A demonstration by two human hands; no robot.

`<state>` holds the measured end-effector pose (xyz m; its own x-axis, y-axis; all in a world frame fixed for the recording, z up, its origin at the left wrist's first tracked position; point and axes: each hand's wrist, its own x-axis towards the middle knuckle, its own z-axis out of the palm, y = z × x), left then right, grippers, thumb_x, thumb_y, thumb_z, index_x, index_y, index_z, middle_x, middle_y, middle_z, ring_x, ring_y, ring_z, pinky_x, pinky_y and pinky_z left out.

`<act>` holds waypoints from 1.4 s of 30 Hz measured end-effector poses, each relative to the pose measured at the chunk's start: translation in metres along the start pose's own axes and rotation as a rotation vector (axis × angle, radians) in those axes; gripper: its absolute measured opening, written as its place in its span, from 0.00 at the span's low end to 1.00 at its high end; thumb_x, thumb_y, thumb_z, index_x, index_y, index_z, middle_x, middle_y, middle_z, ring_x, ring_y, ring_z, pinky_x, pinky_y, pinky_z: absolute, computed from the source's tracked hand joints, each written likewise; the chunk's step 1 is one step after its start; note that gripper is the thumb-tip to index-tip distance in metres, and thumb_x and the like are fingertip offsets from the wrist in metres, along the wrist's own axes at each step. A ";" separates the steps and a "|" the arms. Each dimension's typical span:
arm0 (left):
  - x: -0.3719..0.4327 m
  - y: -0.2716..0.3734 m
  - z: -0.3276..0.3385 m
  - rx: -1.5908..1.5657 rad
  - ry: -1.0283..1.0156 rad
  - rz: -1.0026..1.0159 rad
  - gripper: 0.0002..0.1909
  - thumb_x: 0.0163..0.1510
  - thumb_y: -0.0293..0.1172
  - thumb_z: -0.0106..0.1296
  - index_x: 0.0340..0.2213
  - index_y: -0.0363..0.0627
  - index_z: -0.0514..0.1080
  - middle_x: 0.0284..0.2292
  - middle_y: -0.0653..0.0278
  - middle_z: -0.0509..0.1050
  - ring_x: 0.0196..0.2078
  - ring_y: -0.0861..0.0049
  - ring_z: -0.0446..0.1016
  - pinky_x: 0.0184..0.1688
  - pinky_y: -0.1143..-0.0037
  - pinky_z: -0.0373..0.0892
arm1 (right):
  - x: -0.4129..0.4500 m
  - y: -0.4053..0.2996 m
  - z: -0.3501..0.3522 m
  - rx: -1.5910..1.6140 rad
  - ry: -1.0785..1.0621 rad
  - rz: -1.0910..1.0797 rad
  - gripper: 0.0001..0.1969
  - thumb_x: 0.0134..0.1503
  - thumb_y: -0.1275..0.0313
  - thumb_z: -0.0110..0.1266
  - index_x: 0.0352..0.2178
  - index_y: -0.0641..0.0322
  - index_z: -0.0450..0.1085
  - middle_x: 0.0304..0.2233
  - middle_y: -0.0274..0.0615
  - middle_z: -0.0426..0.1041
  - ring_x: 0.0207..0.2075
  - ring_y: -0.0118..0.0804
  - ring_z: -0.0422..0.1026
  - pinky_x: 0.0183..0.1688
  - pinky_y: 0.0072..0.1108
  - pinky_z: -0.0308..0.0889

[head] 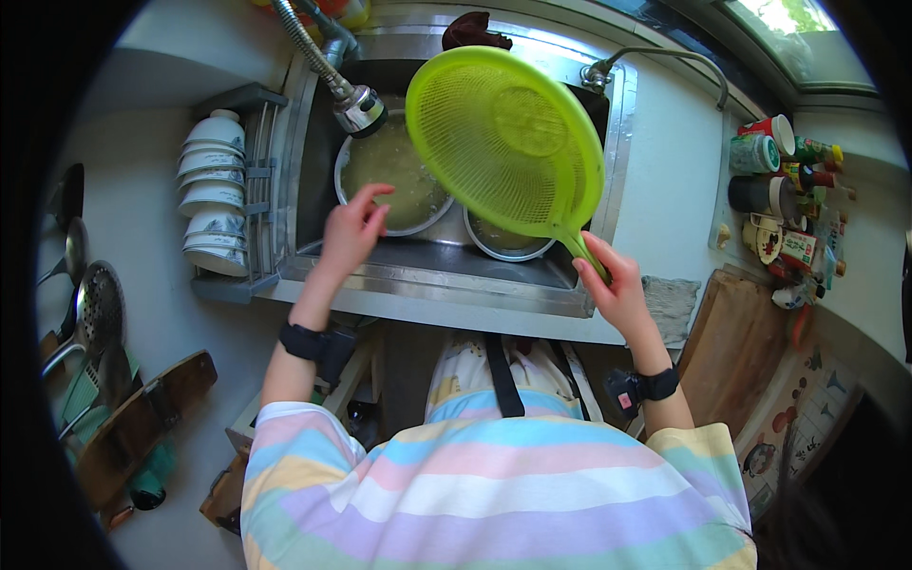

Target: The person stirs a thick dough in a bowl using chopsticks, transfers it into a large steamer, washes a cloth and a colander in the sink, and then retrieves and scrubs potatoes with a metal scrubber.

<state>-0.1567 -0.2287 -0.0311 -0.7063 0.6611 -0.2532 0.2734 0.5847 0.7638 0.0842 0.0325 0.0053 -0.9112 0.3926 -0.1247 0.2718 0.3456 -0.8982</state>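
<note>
My right hand point(613, 274) grips the handle of a lime-green plastic strainer point(491, 135), which is tilted over the right half of the steel sink point(442, 274). Nothing shows inside its mesh bowl. My left hand point(356, 228) hangs over the front left of the sink with fingers apart and curled, holding nothing. Just beyond it sits a round metal basin point(388, 167) of cloudy liquid, its right side hidden by the strainer. A second, smaller metal bowl point(509, 242) shows partly beneath the strainer, also with liquid in it.
A flexible-neck faucet point(360, 110) reaches over the basin. At left, stacked bowls point(217, 192) stand by a metal rack. On the right are a second tap point(598, 75), bottles and jars point(762, 196), a grey cloth point(670, 306) and a wooden board point(734, 349). Something dark red point(474, 32) lies behind the sink.
</note>
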 end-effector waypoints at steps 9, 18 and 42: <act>-0.046 0.038 0.129 -0.653 -0.229 -0.068 0.19 0.51 0.28 0.44 0.46 0.40 0.60 0.39 0.57 0.71 0.42 0.73 0.69 0.44 0.76 0.64 | -0.028 -0.015 0.029 -0.021 0.201 -0.049 0.15 0.47 0.74 0.52 0.39 0.62 0.67 0.31 0.55 0.70 0.31 0.51 0.71 0.31 0.26 0.66; -0.074 0.176 0.169 -1.368 -0.218 -0.056 0.14 0.57 0.38 0.38 0.39 0.39 0.62 0.32 0.62 0.70 0.34 0.78 0.70 0.38 0.79 0.66 | -0.059 -0.037 0.036 -0.124 0.377 -0.309 0.24 0.48 0.79 0.42 0.49 0.60 0.53 0.33 0.58 0.69 0.36 0.59 0.67 0.37 0.33 0.64; -0.068 0.201 0.292 -1.026 0.271 -0.059 0.13 0.54 0.34 0.38 0.34 0.37 0.67 0.32 0.56 0.70 0.35 0.65 0.68 0.41 0.72 0.63 | -0.080 0.021 -0.049 0.031 -0.020 -0.314 0.28 0.48 0.79 0.42 0.53 0.68 0.51 0.47 0.51 0.63 0.46 0.35 0.63 0.49 0.22 0.57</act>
<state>0.1372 -0.0184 -0.0338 -0.8567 0.4441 -0.2623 -0.3587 -0.1475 0.9217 0.1785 0.0502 0.0169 -0.9552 0.2535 0.1529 -0.0334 0.4210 -0.9065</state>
